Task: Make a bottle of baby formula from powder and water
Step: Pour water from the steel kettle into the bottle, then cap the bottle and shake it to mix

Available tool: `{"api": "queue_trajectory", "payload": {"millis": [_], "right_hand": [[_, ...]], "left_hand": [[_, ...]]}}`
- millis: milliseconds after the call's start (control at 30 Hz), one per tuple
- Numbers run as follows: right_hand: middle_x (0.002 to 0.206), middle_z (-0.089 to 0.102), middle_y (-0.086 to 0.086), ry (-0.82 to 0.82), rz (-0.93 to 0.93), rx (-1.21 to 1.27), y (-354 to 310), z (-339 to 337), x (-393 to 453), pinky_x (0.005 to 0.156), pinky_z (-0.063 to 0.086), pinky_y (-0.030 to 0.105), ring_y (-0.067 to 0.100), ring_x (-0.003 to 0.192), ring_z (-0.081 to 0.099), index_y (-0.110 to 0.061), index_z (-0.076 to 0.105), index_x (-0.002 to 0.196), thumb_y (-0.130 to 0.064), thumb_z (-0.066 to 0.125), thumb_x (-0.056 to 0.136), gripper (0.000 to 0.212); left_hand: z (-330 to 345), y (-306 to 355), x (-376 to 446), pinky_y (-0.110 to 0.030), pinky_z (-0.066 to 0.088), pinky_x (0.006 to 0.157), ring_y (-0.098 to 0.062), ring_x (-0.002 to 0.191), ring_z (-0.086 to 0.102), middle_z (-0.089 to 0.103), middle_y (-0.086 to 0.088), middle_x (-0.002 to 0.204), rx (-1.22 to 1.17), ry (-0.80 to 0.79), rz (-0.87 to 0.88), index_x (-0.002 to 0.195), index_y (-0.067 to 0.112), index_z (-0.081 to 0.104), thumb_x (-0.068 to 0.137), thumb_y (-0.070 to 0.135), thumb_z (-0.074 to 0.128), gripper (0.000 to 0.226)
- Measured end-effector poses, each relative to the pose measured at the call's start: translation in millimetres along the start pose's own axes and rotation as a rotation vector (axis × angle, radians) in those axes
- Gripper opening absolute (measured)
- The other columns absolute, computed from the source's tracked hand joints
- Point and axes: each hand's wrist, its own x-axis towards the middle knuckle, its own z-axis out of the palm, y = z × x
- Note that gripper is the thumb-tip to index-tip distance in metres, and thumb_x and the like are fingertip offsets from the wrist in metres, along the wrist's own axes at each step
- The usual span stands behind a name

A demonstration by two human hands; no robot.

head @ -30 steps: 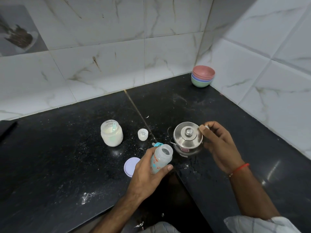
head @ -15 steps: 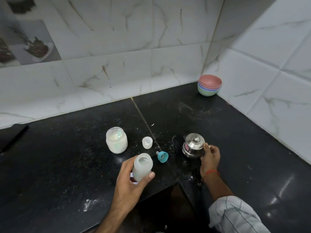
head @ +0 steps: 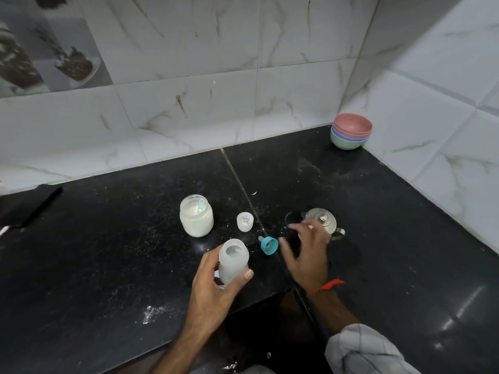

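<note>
My left hand (head: 216,290) grips an open frosted baby bottle (head: 232,259), held upright above the black counter (head: 108,252). Its teal nipple ring (head: 268,245) lies on its side on the counter just right of the bottle. My right hand (head: 307,255) hovers with spread, blurred fingers between the ring and a small steel kettle (head: 322,222), holding nothing. A glass jar of white powder (head: 196,219) with a pale scoop inside stands behind the bottle. A small white cap (head: 245,222) sits beside the jar.
A stack of coloured bowls (head: 351,131) stands in the back corner. White powder is spilled near the front edge (head: 151,314). A dark flat object (head: 29,209) lies at far left. Part of a lilac lid (head: 220,279) shows under my left hand. Tiled walls bound the counter at back and right.
My right hand let go of the kettle, which now stands on the counter, and has moved left toward the teal ring. My left hand kept hold of the bottle.
</note>
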Motion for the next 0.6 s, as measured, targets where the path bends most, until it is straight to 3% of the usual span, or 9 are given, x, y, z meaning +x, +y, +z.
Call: {"api": "queue_trajectory", "payload": {"millis": [67,167,333,433,500,567,600], "right_hand": [[0.134,0.045,0.009,-0.213,-0.015,-0.112,-1,19,-5,0.107,0.036,0.028,0.018,0.124,0.040,-0.019,0.061,0.129,-0.052,0.066,0.089,0.052],[0.142,0.042,0.011,-0.455,0.120,-0.255,6,42,-7,0.105,0.043,0.041,0.029,0.125,0.043,-0.024,0.054,0.141,-0.060,0.062,0.092,0.061],[0.130,0.054,0.012,-0.546,0.140,-0.293,4,49,-3,0.100,0.044,0.041,0.031,0.114,0.050,-0.018,0.053,0.140,-0.029,0.068,0.094,0.050],[0.114,0.063,0.007,-0.461,0.259,-0.062,-5,37,2,0.088,0.039,0.030,0.027,0.104,0.056,-0.017,0.057,0.118,-0.014,0.074,0.085,0.037],[0.102,0.069,0.000,-0.402,0.415,0.190,-23,21,6,0.081,0.043,0.025,0.014,0.095,0.062,-0.021,0.054,0.107,-0.015,0.079,0.083,0.035],[0.097,0.075,-0.001,-0.383,0.538,0.480,-50,2,7,0.083,0.050,0.026,0.005,0.091,0.066,-0.023,0.054,0.104,-0.015,0.082,0.084,0.035],[0.101,0.078,0.003,-0.368,0.576,0.660,-64,-8,8,0.085,0.052,0.030,0.009,0.096,0.068,-0.022,0.055,0.105,-0.013,0.081,0.086,0.034]], "left_hand": [[2,1,0,-0.015,0.054,0.078,-0.008,0.115,0.065,0.066,0.018,0.122,-0.007,-0.010,0.003,0.123,0.044,0.063,0.068,0.055,0.083,0.059],[3,5,-1,-0.012,0.052,0.080,-0.006,0.115,0.064,0.066,0.019,0.122,0.006,-0.033,0.024,0.123,0.041,0.063,0.072,0.041,0.088,0.056],[-2,5,-3,-0.010,0.051,0.079,-0.009,0.115,0.064,0.066,0.015,0.123,0.011,-0.053,0.035,0.123,0.041,0.064,0.069,0.051,0.086,0.059],[-7,3,-3,-0.010,0.051,0.081,-0.008,0.116,0.063,0.066,0.015,0.123,0.011,-0.051,0.033,0.123,0.041,0.064,0.070,0.048,0.088,0.059],[-10,0,-2,-0.012,0.051,0.085,-0.007,0.118,0.063,0.065,0.016,0.123,0.044,-0.061,0.042,0.124,0.041,0.064,0.074,0.039,0.091,0.058],[-13,-3,0,-0.015,0.051,0.089,-0.007,0.119,0.062,0.064,0.017,0.124,0.079,-0.072,0.047,0.125,0.041,0.064,0.075,0.038,0.092,0.057],[-13,-4,0,-0.016,0.051,0.090,-0.007,0.119,0.062,0.064,0.017,0.124,0.087,-0.076,0.047,0.125,0.041,0.064,0.075,0.039,0.091,0.057]]}}
